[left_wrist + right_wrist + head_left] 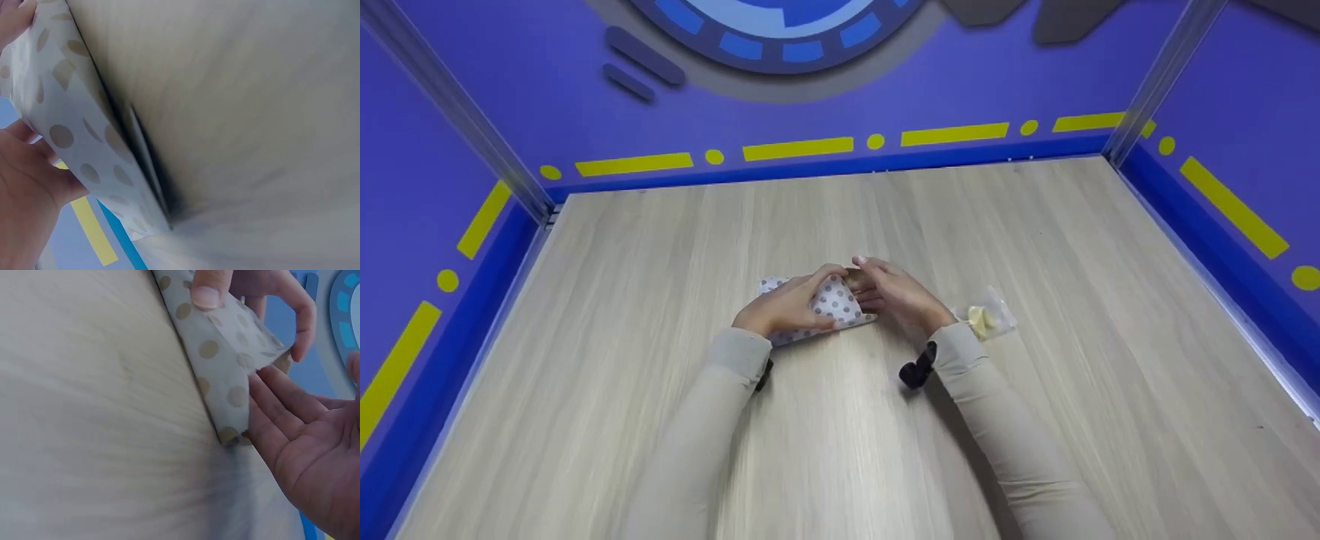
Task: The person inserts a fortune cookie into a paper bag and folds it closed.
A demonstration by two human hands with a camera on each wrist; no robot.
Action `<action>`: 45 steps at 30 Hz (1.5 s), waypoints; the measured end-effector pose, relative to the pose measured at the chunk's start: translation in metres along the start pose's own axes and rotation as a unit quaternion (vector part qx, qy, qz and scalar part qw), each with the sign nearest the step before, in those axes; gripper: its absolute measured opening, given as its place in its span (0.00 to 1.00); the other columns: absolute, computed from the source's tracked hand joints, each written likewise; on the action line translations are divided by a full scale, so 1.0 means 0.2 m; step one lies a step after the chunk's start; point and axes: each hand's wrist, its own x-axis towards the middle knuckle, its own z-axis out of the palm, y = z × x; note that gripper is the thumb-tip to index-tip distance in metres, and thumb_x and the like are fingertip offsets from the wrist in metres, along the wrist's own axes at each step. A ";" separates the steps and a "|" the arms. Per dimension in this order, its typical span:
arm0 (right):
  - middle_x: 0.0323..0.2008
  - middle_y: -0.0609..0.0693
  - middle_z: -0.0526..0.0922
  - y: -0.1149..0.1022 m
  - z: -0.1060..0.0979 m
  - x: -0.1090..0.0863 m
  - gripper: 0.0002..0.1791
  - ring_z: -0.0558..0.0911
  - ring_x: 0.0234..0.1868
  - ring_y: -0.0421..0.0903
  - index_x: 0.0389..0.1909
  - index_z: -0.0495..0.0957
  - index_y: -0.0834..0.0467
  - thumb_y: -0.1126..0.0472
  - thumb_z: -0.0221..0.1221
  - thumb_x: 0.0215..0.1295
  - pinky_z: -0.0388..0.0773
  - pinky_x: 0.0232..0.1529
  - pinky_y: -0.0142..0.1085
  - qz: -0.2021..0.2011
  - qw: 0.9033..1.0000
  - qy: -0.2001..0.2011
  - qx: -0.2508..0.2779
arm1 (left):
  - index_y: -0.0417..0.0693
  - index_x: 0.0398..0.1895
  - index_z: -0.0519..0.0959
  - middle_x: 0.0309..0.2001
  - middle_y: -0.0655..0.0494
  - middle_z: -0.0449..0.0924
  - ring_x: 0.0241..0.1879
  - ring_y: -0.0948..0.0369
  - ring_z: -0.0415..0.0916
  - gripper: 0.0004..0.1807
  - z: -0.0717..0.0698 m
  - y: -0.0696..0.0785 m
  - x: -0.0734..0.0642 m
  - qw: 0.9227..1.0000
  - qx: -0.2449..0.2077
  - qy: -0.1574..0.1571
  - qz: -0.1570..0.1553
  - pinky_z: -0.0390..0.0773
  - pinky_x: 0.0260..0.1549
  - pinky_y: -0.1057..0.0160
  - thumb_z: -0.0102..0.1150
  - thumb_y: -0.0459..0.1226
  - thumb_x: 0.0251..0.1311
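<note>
White wrapping paper with grey-brown dots (835,301) is folded round a thing on the tabletop. A brown surface (856,280) shows at its right end; what it belongs to is mostly hidden. My left hand (791,305) grips the wrapped bundle, thumb on the near side and fingers over the far side. My right hand (907,295) is at the bundle's right end. In the right wrist view, this right hand (315,450) has fairly straight fingers touching the paper's loose end flap (239,410), their tips partly hidden by it.
A small clear plastic bag (1000,313) with a pale yellow piece (978,321) inside lies just right of my right wrist. The light wood tabletop (660,262) is bounded by blue-purple panels (810,112) at the back and both sides.
</note>
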 end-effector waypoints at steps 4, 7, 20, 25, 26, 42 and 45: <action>0.53 0.64 0.79 -0.02 -0.05 -0.02 0.33 0.82 0.50 0.52 0.70 0.57 0.64 0.47 0.45 0.75 0.77 0.56 0.44 -0.033 0.999 0.001 -0.029 | 0.75 0.67 0.56 0.62 0.55 0.71 0.47 0.56 0.72 0.43 0.00 0.00 0.00 1.000 0.002 0.001 -0.004 0.73 0.47 0.54 0.69 0.47 0.50; 0.54 0.65 0.78 -0.04 -0.09 -0.04 0.29 0.81 0.54 0.56 0.68 0.61 0.65 0.51 0.47 0.74 0.75 0.58 0.45 -0.045 0.998 -0.003 -0.040 | 0.75 0.67 0.56 0.60 0.54 0.73 0.44 0.57 0.72 0.43 0.00 0.00 0.00 1.000 0.006 0.001 0.000 0.73 0.44 0.56 0.69 0.47 0.50; 0.57 0.62 0.78 -0.10 -0.31 -0.11 0.26 0.81 0.54 0.53 0.62 0.70 0.67 0.55 0.56 0.69 0.76 0.56 0.43 -0.060 0.990 0.027 -0.125 | 0.69 0.70 0.56 0.49 0.54 0.74 0.33 0.58 0.69 0.44 0.00 0.00 0.01 1.000 0.012 0.000 0.011 0.70 0.35 0.61 0.69 0.48 0.50; 0.56 0.60 0.79 -0.11 -0.39 -0.14 0.27 0.80 0.53 0.51 0.61 0.72 0.65 0.52 0.58 0.68 0.77 0.55 0.41 -0.060 0.983 0.045 -0.167 | 0.70 0.70 0.55 0.54 0.53 0.74 0.35 0.57 0.69 0.44 0.00 0.00 0.00 1.000 0.010 -0.001 0.005 0.72 0.39 0.58 0.69 0.48 0.51; 0.56 0.59 0.79 -0.12 -0.40 -0.15 0.27 0.80 0.53 0.51 0.61 0.72 0.65 0.52 0.58 0.67 0.77 0.55 0.41 -0.060 0.982 0.046 -0.173 | 0.71 0.70 0.55 0.56 0.53 0.73 0.37 0.57 0.70 0.44 0.00 0.00 0.00 1.000 0.010 -0.001 0.003 0.72 0.41 0.57 0.69 0.48 0.51; 0.57 0.59 0.78 -0.13 -0.65 -0.27 0.27 0.77 0.58 0.55 0.61 0.72 0.62 0.50 0.58 0.66 0.71 0.61 0.51 -0.039 0.955 0.039 -0.293 | 0.70 0.69 0.56 0.65 0.55 0.69 0.45 0.56 0.70 0.43 0.00 0.00 0.01 1.000 0.007 -0.001 0.005 0.72 0.49 0.54 0.68 0.48 0.51; 0.56 0.60 0.79 -0.13 -0.69 -0.29 0.27 0.77 0.58 0.56 0.61 0.73 0.63 0.51 0.59 0.66 0.71 0.61 0.52 -0.035 0.951 0.036 -0.305 | 0.69 0.69 0.56 0.64 0.55 0.69 0.44 0.57 0.70 0.43 0.00 0.00 0.00 1.000 0.010 -0.001 0.004 0.72 0.48 0.55 0.69 0.48 0.51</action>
